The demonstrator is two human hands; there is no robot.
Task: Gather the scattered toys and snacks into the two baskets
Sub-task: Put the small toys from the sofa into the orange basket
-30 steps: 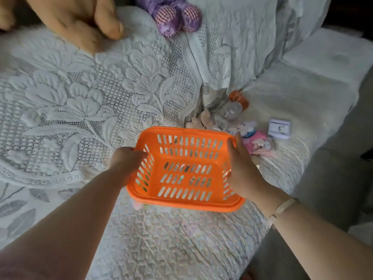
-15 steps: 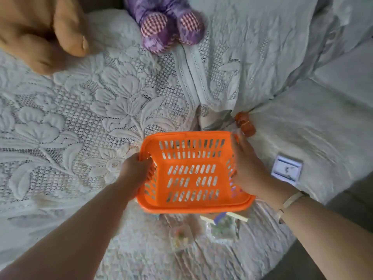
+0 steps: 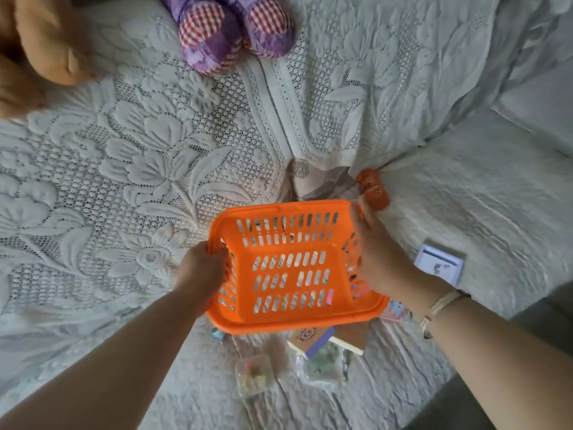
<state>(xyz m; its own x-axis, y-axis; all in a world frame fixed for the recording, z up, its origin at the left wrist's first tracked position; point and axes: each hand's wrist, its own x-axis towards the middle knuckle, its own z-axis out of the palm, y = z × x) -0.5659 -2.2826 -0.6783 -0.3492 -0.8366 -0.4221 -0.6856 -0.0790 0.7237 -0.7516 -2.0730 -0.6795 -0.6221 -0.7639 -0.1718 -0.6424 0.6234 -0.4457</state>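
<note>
An empty orange slotted basket (image 3: 294, 318) is held above the white bedspread, tilted toward me. My left hand (image 3: 203, 268) grips its left rim and my right hand (image 3: 376, 252) grips its right wall. Beneath and beside the basket lie small items: an orange-capped container (image 3: 373, 189) by my right fingertips, a small white box (image 3: 438, 263) at the right, two clear snack packets (image 3: 254, 377) (image 3: 322, 364) and a flat card-like pack (image 3: 328, 338) under the near rim. Part of a pink toy (image 3: 395, 308) peeks out past the basket's right corner.
A tan plush toy (image 3: 40, 41) lies at the top left and purple plush feet with checked soles (image 3: 235, 32) at the top middle. The lace bedspread (image 3: 124, 169) covers the surface. A grey edge (image 3: 539, 321) drops off at the right.
The view has tipped downward and the basket has come nearer over the small items, hiding the pink toys. Packets at the near edge have come into view. Both hands keep their hold.
</note>
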